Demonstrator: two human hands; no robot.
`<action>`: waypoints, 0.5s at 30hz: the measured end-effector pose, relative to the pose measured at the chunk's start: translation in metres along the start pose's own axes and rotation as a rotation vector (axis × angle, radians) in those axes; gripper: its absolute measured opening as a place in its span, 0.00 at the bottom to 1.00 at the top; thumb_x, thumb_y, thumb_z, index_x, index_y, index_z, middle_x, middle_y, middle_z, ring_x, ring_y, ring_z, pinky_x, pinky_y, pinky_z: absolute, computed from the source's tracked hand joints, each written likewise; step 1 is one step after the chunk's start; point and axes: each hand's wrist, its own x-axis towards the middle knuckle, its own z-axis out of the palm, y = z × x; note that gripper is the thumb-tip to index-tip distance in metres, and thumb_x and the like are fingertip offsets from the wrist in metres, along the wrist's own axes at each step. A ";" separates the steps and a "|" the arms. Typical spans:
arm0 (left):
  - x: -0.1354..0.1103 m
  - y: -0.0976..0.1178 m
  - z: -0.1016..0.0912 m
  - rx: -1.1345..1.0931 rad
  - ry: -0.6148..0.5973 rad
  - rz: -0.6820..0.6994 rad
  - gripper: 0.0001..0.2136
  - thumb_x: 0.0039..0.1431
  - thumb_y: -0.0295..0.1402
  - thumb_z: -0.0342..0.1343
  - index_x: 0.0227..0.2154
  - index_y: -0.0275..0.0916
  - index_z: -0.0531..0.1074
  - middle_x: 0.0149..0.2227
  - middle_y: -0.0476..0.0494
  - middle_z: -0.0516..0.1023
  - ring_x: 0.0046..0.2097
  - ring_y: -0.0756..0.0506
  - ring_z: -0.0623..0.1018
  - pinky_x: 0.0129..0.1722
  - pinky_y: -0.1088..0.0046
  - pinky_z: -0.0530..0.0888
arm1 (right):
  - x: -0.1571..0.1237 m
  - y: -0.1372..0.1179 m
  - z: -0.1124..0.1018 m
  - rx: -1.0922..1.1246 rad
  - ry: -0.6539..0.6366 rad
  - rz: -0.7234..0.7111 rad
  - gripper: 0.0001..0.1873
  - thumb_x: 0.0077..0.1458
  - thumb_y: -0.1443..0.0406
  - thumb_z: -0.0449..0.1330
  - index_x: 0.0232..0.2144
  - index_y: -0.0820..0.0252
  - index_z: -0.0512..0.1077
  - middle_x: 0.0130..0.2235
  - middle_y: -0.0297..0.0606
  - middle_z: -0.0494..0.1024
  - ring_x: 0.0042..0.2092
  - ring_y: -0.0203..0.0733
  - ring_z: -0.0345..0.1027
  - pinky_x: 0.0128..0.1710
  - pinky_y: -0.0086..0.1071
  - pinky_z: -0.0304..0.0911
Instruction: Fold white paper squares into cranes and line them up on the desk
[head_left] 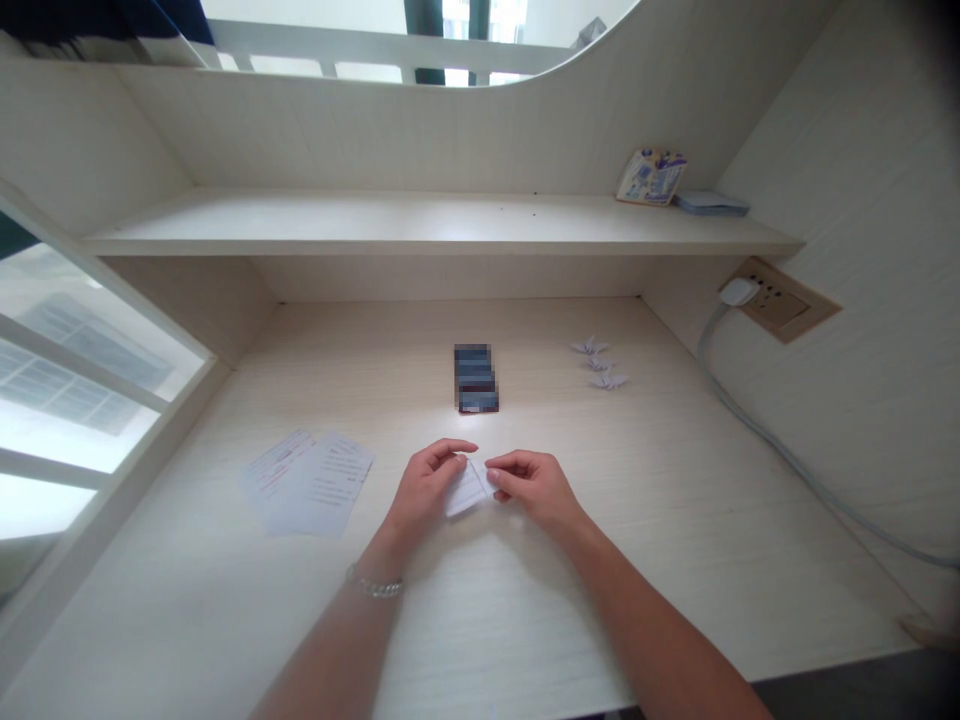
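Observation:
Between my two hands is a small folded piece of white paper [466, 490] with faint lines on it, just above the desk. My left hand [429, 487] grips its left side, thumb on top and fingers behind. At the paper's right edge, my right hand [534, 482] pinches it between thumb and fingers. A phone [475, 378] with a blurred screen lies beyond my hands. Farther right rest several small folded paper cranes [598, 364] in a short column. Written paper sheets [319, 485] overlap on the desk to the left.
The pale wooden desk [712, 560] runs under a shelf [390, 220], which carries a tissue pack [651, 177] and a flat stack [711, 203] at its right. From a wall socket [784, 298], a white plug [739, 291] trails a grey cable [787, 462] down the right side.

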 end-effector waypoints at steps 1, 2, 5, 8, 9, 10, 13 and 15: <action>0.000 0.001 -0.001 0.001 -0.012 0.006 0.10 0.50 0.31 0.55 0.35 0.36 0.74 0.27 0.47 0.74 0.27 0.50 0.71 0.25 0.78 0.65 | 0.000 0.000 0.000 0.009 0.004 0.002 0.12 0.43 0.62 0.64 0.31 0.63 0.77 0.23 0.36 0.76 0.23 0.36 0.68 0.25 0.30 0.64; 0.000 0.001 -0.001 0.007 -0.024 0.010 0.09 0.49 0.30 0.55 0.34 0.35 0.75 0.29 0.46 0.75 0.29 0.50 0.72 0.27 0.77 0.66 | 0.000 0.000 -0.001 0.016 0.005 0.004 0.11 0.43 0.62 0.64 0.30 0.63 0.77 0.23 0.36 0.76 0.23 0.36 0.68 0.25 0.30 0.64; 0.000 0.002 -0.002 0.041 -0.043 0.016 0.08 0.48 0.29 0.56 0.32 0.34 0.75 0.32 0.43 0.77 0.33 0.48 0.73 0.31 0.76 0.68 | 0.001 0.001 -0.001 0.024 -0.001 0.009 0.11 0.43 0.62 0.65 0.30 0.63 0.77 0.24 0.37 0.77 0.23 0.36 0.68 0.24 0.29 0.64; 0.000 0.002 -0.002 0.072 -0.043 0.010 0.08 0.48 0.30 0.57 0.32 0.34 0.75 0.31 0.43 0.77 0.32 0.48 0.74 0.30 0.76 0.68 | 0.001 0.002 -0.002 0.014 -0.018 0.012 0.12 0.43 0.62 0.64 0.31 0.63 0.77 0.26 0.38 0.77 0.23 0.35 0.68 0.24 0.29 0.64; 0.000 0.002 -0.002 0.082 -0.041 0.009 0.07 0.48 0.30 0.57 0.31 0.34 0.75 0.31 0.43 0.77 0.32 0.48 0.73 0.30 0.76 0.68 | 0.001 0.003 -0.002 0.009 -0.025 0.010 0.12 0.43 0.62 0.64 0.31 0.63 0.77 0.26 0.38 0.78 0.23 0.35 0.68 0.24 0.29 0.64; 0.000 0.002 -0.002 0.091 -0.037 0.008 0.07 0.48 0.30 0.57 0.31 0.34 0.75 0.31 0.43 0.77 0.32 0.48 0.73 0.30 0.76 0.68 | 0.001 0.003 -0.001 0.003 -0.030 0.005 0.12 0.43 0.62 0.64 0.31 0.64 0.77 0.26 0.38 0.77 0.23 0.35 0.68 0.24 0.29 0.64; 0.001 0.000 -0.002 0.101 -0.021 0.009 0.07 0.49 0.30 0.56 0.31 0.35 0.75 0.30 0.44 0.77 0.30 0.49 0.73 0.28 0.77 0.67 | 0.001 0.002 -0.001 -0.011 -0.028 -0.011 0.11 0.44 0.62 0.64 0.31 0.64 0.77 0.25 0.37 0.77 0.23 0.35 0.68 0.25 0.29 0.64; 0.001 -0.001 -0.002 0.091 -0.005 0.003 0.08 0.49 0.31 0.56 0.32 0.35 0.75 0.29 0.45 0.76 0.29 0.50 0.72 0.26 0.78 0.66 | 0.000 0.001 -0.001 -0.025 -0.018 -0.017 0.11 0.44 0.63 0.64 0.31 0.64 0.77 0.25 0.37 0.77 0.24 0.35 0.68 0.25 0.29 0.64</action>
